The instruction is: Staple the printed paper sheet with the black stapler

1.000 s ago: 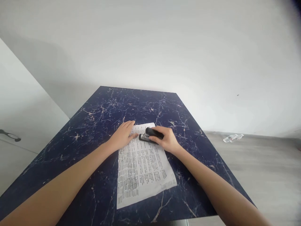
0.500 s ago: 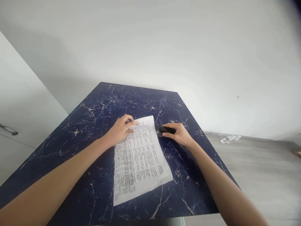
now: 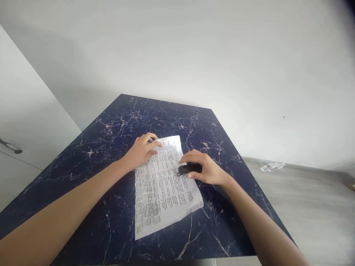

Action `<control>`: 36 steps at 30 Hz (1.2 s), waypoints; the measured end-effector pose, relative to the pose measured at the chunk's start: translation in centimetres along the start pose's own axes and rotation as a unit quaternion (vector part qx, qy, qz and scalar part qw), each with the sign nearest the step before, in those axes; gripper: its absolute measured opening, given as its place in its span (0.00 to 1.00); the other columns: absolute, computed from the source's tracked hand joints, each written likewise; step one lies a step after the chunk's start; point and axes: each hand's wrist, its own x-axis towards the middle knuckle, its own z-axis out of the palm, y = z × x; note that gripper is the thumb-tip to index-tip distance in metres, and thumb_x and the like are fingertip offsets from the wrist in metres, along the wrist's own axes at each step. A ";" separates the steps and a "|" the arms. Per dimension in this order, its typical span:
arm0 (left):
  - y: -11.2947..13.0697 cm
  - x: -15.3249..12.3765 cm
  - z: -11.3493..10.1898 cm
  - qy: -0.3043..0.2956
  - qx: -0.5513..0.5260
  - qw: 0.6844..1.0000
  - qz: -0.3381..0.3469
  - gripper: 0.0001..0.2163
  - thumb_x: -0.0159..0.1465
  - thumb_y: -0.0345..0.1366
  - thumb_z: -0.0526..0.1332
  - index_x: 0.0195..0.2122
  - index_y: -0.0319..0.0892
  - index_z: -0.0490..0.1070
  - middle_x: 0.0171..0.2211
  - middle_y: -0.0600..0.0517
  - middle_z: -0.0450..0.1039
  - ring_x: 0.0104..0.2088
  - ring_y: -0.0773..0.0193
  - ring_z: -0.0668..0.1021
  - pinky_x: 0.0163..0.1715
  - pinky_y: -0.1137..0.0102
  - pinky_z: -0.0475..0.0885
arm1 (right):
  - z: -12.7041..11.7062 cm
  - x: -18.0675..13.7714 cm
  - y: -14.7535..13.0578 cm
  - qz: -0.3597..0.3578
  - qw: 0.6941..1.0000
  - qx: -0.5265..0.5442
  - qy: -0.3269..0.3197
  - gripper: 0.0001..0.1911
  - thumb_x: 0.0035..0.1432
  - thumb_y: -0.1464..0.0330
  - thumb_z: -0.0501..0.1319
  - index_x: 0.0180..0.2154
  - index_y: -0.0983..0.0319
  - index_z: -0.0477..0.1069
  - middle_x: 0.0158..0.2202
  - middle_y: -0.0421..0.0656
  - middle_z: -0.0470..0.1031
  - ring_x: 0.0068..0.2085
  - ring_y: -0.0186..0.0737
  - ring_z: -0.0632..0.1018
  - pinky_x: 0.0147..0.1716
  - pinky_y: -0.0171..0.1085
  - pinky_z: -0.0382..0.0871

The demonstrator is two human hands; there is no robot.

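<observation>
A printed sheet of paper [image 3: 169, 188], dense with text, lies on the dark blue marbled table [image 3: 163, 120]; its right edge curls a little. My left hand [image 3: 144, 149] rests across its upper left part with the fingers spread. In my right hand [image 3: 206, 168] is a black stapler [image 3: 191, 169], held between the thumb below and the fingers above. The stapler's front end points left and overlaps the right edge of the sheet. Whether its jaws are around the paper or over it, I cannot tell.
A white wall [image 3: 177, 48] rises behind the table. On the left stands a white panel with a dark handle [image 3: 11, 146]. A crumpled clear plastic item [image 3: 272, 167] lies on the grey floor [image 3: 310, 207] to the right.
My right hand has brought the stapler down and slightly left, from beside the sheet's upper right corner to over its right edge. My left hand has stayed nearly still on the paper.
</observation>
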 end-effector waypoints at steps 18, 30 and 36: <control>0.1 0.2 0.3 -0.036 -0.031 0.997 -0.055 0.10 0.72 0.35 0.58 0.53 0.47 0.73 0.56 0.45 0.67 0.54 0.49 0.73 0.56 0.48 0.67 | 3.5 1.6 -3.2 0.046 0.950 -0.300 -0.072 0.20 0.75 0.57 0.50 0.56 0.62 0.71 0.51 0.51 0.76 0.47 0.50 0.77 0.45 0.48 0.70; -0.7 -0.1 0.5 -0.088 -0.049 0.993 -0.066 0.10 0.74 0.37 0.56 0.49 0.49 0.77 0.57 0.47 0.69 0.62 0.45 0.69 0.61 0.43 0.60 | -4.6 -1.4 0.9 0.123 0.957 -0.128 -0.228 0.04 0.63 0.65 0.62 0.37 0.58 0.74 0.37 0.43 0.76 0.34 0.41 0.75 0.33 0.41 0.68; -0.9 -0.1 0.5 -0.080 -0.054 0.993 -0.065 0.12 0.73 0.39 0.56 0.48 0.48 0.79 0.57 0.46 0.70 0.58 0.47 0.72 0.61 0.43 0.61 | -3.3 -0.5 1.1 0.277 0.938 -0.201 0.048 0.03 0.58 0.69 0.63 0.33 0.60 0.70 0.31 0.44 0.76 0.29 0.41 0.75 0.27 0.41 0.68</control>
